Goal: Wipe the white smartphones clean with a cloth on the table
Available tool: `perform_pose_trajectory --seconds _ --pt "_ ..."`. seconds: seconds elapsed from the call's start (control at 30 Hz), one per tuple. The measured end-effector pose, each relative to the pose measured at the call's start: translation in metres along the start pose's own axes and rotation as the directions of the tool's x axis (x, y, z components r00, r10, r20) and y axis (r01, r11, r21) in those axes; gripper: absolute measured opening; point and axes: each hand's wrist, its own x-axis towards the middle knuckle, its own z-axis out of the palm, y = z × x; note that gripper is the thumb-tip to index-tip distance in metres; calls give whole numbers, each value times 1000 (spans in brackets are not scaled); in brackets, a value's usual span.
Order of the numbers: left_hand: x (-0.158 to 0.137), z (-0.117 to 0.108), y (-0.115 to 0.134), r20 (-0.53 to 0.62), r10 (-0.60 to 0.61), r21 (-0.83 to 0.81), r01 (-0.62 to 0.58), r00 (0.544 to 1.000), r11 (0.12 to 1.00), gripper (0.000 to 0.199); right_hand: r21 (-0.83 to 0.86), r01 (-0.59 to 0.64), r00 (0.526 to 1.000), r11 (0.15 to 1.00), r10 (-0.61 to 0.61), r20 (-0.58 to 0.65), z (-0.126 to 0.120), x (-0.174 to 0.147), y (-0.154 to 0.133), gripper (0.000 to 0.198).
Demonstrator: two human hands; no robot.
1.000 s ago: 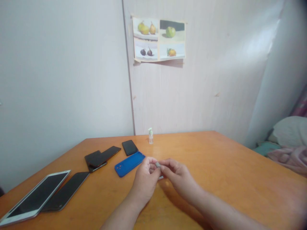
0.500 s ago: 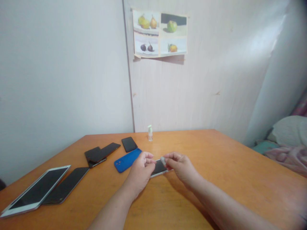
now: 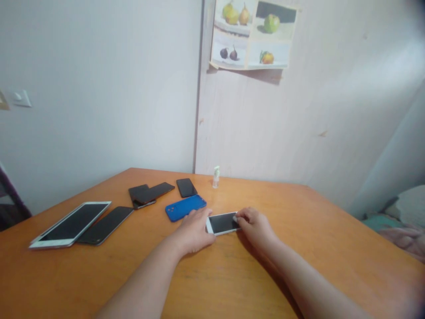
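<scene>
A white-framed smartphone [image 3: 224,223] lies flat on the wooden table, its dark screen facing up. My left hand [image 3: 196,230] grips its left end, thumb at the near edge and fingers at the far edge. Over the right end of the screen, my right hand [image 3: 255,225] pinches a small pale wad [image 3: 235,219] against the glass. Fingers hide most of the wad, so its material is unclear. A blue phone case [image 3: 185,208] lies just beyond my left hand.
Several dark phones, among them a small black one [image 3: 186,188] and a long one [image 3: 106,225], lie at the left. A white tablet [image 3: 71,223] is beside them. A small clear pump bottle [image 3: 216,178] stands near the table's back edge.
My left hand has come down around the smartphone's left end. My right hand has lowered the pale wad onto the screen. The camera view has turned left and tilted down.
</scene>
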Motion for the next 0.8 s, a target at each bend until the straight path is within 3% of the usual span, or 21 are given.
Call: perform_pose_trajectory --seconds 0.2,0.47,0.67,0.8 --pt "1 5 2 -45 53 -28 -54 998 998 54 -145 39 998 989 -32 54 -1 1 6 21" --pt "3 9 1 -44 69 17 -69 997 998 58 -57 180 970 982 -167 178 5 -12 -16 15" --pt "4 13 2 -55 96 26 -94 994 995 56 -226 -9 999 974 16 31 -1 -2 0 17" --pt "5 17 2 -75 111 16 -110 991 994 57 -129 131 984 983 -113 140 7 -13 -20 16"
